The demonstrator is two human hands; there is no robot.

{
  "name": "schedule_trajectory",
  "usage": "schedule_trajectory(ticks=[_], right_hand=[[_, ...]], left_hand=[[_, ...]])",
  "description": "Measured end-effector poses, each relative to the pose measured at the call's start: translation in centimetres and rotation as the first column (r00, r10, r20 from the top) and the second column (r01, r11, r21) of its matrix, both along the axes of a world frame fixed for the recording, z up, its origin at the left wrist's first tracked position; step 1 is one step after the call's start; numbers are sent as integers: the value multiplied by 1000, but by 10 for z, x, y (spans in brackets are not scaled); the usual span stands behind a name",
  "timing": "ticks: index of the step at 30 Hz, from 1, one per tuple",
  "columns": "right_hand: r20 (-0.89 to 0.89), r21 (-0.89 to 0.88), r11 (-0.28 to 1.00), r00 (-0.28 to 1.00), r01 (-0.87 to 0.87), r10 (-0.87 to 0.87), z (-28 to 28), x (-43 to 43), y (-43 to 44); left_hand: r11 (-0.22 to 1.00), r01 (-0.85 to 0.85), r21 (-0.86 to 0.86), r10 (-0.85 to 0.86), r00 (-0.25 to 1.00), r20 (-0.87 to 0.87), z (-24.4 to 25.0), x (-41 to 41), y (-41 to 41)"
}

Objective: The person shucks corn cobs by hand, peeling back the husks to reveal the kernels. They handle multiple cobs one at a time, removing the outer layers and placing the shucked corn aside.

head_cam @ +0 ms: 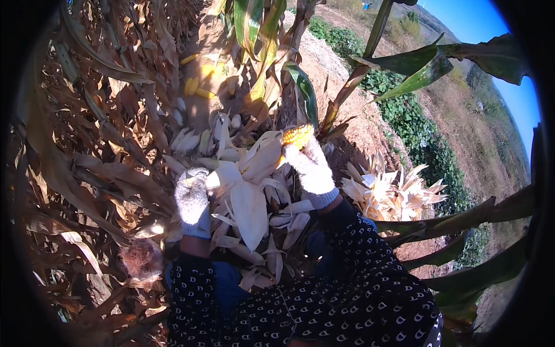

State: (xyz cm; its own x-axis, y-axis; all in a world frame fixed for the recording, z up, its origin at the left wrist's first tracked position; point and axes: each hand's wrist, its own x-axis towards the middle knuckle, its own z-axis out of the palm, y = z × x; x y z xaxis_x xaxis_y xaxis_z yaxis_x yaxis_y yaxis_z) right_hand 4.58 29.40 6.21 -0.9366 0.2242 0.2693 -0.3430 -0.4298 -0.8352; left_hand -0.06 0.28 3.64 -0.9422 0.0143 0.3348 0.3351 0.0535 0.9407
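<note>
My right hand [308,167], in a white knit glove, grips a yellow ear of corn [299,135] whose kernels show at its upper end. Pale husk leaves [250,208] are peeled back from the ear and spread down and to the left. My left hand [193,199], gloved the same way, is closed around the end of one of these husk leaves [223,175]. Its fingertips are curled and partly out of sight. Beneath both hands lies a heap of unhusked ears and loose husks [282,217].
Several bare yellow ears [193,86] lie on the soil beyond the heap. Dry corn stalks [99,130] crowd the left side. To the right are a pile of pale husks [392,191], standing stalks with green leaves [308,93], and a strip of green plants [416,126].
</note>
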Motion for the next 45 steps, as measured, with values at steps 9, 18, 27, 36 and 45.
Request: schedule_trajectory(ticks=[9, 18, 27, 36, 45], right_hand=[[-156, 780, 580, 970, 236, -185, -16, -1, 10], [154, 815, 549, 982, -186, 105, 36, 25, -27], [45, 804, 581, 987, -129, 157, 30, 30, -27], [3, 852, 515, 985, -92, 172, 29, 35, -28], [11, 865, 494, 986, -94, 169, 29, 31, -30]], left_hand=[[939, -309, -147, 228, 885, -406, 20, -9, 18], [930, 307, -202, -316, 949, -11, 28, 41, 53], [931, 364, 15, -359, 908, 217, 36, 43, 44], [374, 193, -907, -189, 973, 129, -5, 26, -2], [950, 309, -53, -265, 882, 389, 17, 35, 26]])
